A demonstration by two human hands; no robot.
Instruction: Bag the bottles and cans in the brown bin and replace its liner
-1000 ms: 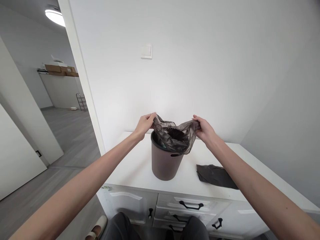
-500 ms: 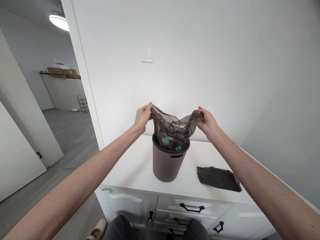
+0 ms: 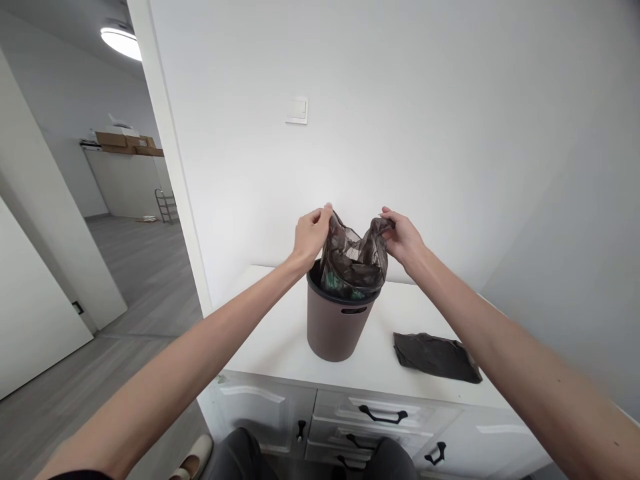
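A thin, dark, see-through garbage bag [image 3: 356,267] rises out of a brown trash can [image 3: 333,330] with a black rim. Something green [image 3: 340,285] shows through the plastic near the rim; its kind I cannot make out. My left hand [image 3: 312,235] pinches the bag's upper edge on the left. On the right, my right hand [image 3: 403,235] grips the opposite edge, fingers closed on it. Between both hands the bag's mouth sags. A folded dark garbage bag [image 3: 436,357] lies flat to the right of the can, touched by neither hand.
The can stands on a white cabinet [image 3: 280,347] with black handles, against a white wall with a light switch [image 3: 297,110]. At the left, a doorway leads to another room with cardboard boxes [image 3: 123,142]. A shoe [image 3: 195,457] shows at the bottom.
My hands have come closer together, the left moving right and the right slightly left. The bag's mouth has narrowed and bunched between them.
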